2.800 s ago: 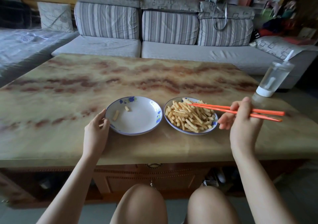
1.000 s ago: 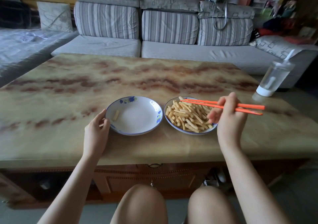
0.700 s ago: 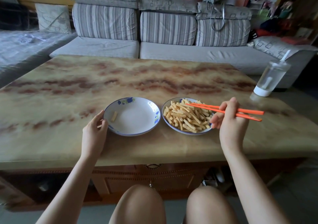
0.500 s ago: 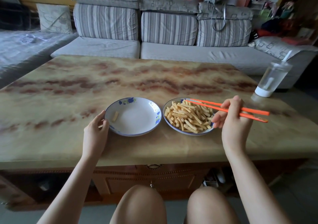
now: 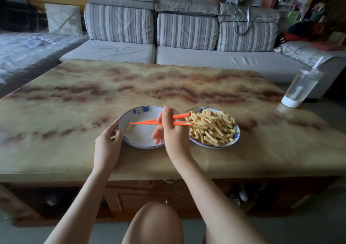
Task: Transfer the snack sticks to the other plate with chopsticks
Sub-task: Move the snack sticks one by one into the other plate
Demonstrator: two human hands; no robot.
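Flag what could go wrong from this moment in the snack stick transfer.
1. The rear ends of the orange chopsticks reach over the heaped snack sticks on the right plate; a swing of the right hand could knock some onto the table.
2. The left hand holds the left plate only at its rim, so a prod from the chopstick tips might tilt or slide it.

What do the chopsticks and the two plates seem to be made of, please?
The chopsticks look like plastic: uniform bright orange, matte. The left plate and right plate look like glazed ceramic, glossy white with blue rims and painted flowers, though melamine is possible.
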